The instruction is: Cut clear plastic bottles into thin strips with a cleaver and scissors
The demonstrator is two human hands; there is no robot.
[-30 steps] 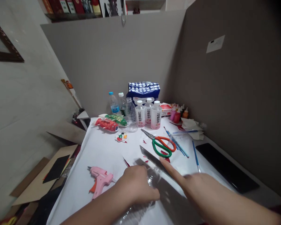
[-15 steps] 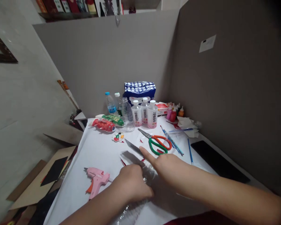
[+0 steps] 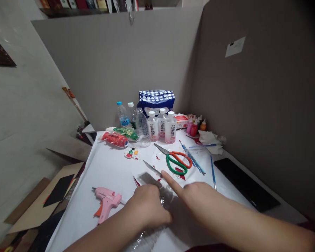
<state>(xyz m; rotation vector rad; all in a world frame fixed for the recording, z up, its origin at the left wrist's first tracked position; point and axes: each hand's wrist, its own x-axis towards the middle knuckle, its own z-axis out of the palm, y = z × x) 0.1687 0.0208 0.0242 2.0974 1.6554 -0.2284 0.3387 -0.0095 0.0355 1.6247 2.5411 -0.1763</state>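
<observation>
My left hand (image 3: 149, 205) is closed around a clear plastic bottle (image 3: 145, 240) lying near the front of the table; much of the bottle is hidden under the hand. In my right hand (image 3: 195, 197) is a knife (image 3: 150, 166), with the index finger stretched along the blade and the handle hidden in the fist. The blade points forward and left, above the bottle's far end. Beyond my right hand lie scissors (image 3: 170, 156) with one green and one orange handle. To the left of my left hand rests a pink glue gun (image 3: 108, 203).
White-labelled bottles (image 3: 170, 131) and a clear bottle (image 3: 142, 127) stand at the back before a blue package (image 3: 156, 101). Red (image 3: 114, 139) and green (image 3: 127, 133) fish-shaped crafts lie left. Paintbrushes (image 3: 194, 159), paint bottles (image 3: 193, 128) and a black slab (image 3: 245, 182) are on the right.
My right hand has drawn the knife back slightly to the right and toward me. My left hand stays in place on the bottle. The view has shifted a little.
</observation>
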